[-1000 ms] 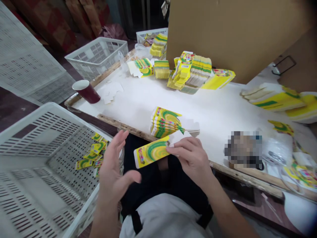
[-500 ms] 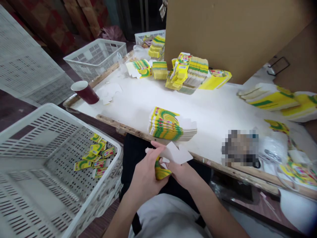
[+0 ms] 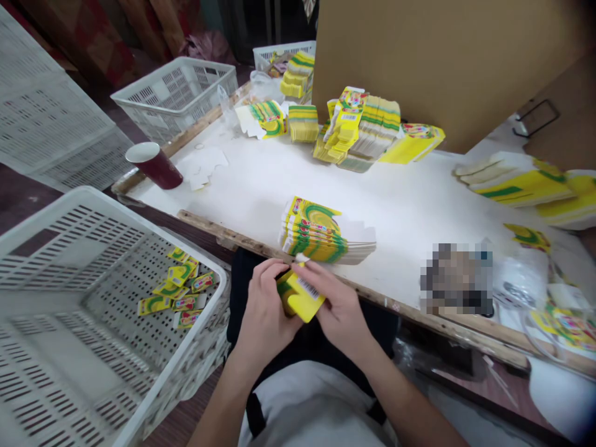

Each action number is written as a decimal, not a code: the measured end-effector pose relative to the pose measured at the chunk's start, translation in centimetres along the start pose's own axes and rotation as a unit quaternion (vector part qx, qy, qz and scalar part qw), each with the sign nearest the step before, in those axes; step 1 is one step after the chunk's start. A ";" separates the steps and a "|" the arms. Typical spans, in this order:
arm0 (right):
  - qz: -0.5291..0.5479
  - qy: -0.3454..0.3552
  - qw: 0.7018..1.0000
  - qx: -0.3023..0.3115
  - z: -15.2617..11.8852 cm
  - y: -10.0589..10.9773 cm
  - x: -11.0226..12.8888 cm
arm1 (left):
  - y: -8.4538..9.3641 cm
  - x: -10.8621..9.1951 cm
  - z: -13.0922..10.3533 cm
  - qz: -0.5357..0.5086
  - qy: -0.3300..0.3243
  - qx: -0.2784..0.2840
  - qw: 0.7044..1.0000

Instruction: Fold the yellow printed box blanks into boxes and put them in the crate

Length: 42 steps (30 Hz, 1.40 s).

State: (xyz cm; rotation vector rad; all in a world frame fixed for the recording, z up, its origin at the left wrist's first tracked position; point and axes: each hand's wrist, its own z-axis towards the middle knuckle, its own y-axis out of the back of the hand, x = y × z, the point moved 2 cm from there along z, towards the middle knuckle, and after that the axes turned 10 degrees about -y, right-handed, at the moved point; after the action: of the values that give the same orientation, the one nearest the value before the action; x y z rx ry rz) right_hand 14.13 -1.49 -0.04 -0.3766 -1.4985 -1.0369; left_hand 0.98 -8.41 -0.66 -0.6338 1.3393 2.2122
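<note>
Between my two hands, over my lap at the table's front edge, is a small yellow and green cardboard box (image 3: 305, 299) with a barcode on its flap. My left hand (image 3: 267, 304) wraps round its left side. My right hand (image 3: 338, 304) grips its right side, with the fingers bent over the upper end. Parts of the box are hidden by the fingers. Just beyond my hands, a stack of flat printed cartons (image 3: 316, 230) lies on the white table (image 3: 251, 192).
At left stands a white plastic crate (image 3: 112, 366) with several small yellow boxes (image 3: 181, 279) inside. A dark red cup (image 3: 156, 166) lies tilted at the table's left corner. More carton bundles (image 3: 367, 127) lie against a cardboard panel (image 3: 433, 68). A clear plastic bag (image 3: 521, 276) is at right.
The white flaps that stuck up from the box are folded over, and its yellow barcode side now shows. My right hand has moved up over the box. The view has shifted slightly.
</note>
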 end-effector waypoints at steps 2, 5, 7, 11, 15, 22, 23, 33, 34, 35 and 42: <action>-0.011 -0.002 1.000 -0.006 0.4 0.4 -0.4 | 0.5 0.4 0.2 0.025 0.017 0.026 0.999; -0.069 0.004 0.996 0.060 0.4 0.6 -0.8 | 1.3 0.6 0.2 0.029 0.014 0.046 0.998; -0.101 0.006 0.992 0.072 0.3 0.9 -0.8 | 1.7 0.6 0.3 0.028 0.000 0.053 0.998; -0.090 0.014 0.991 0.102 0.3 2.5 -0.3 | 2.1 0.4 0.3 0.010 -0.005 0.081 0.997; -0.056 -0.010 0.989 0.138 0.5 2.8 0.2 | 1.8 -0.2 0.4 0.012 -0.025 0.074 0.997; -0.014 -0.025 0.999 0.028 0.6 0.4 0.2 | 3.5 0.6 -0.1 0.076 0.020 0.045 0.996; -0.030 -0.022 0.999 0.015 1.0 1.0 0.3 | 4.6 1.3 -0.5 0.098 0.044 0.038 0.994; -0.354 -0.051 0.928 -0.107 7.6 5.3 -2.5 | 12.5 6.3 -3.2 0.270 0.252 -0.028 0.929; -0.355 -0.048 0.928 -0.105 7.7 5.0 -2.7 | 11.5 6.2 -2.9 0.240 0.249 -0.005 0.938; -0.349 -0.046 0.929 -0.112 7.7 4.9 -2.8 | 10.4 6.0 -2.5 0.204 0.250 0.015 0.946; -0.112 -0.059 0.977 -0.171 5.7 4.4 -1.8 | 1.3 2.8 -0.9 -0.301 0.180 0.036 0.936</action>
State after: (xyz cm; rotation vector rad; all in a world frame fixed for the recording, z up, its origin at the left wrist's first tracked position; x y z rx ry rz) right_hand 14.27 5.89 0.69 -0.5282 -1.4914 -1.4820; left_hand -1.86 -9.33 -1.83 -1.2742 1.1700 1.5928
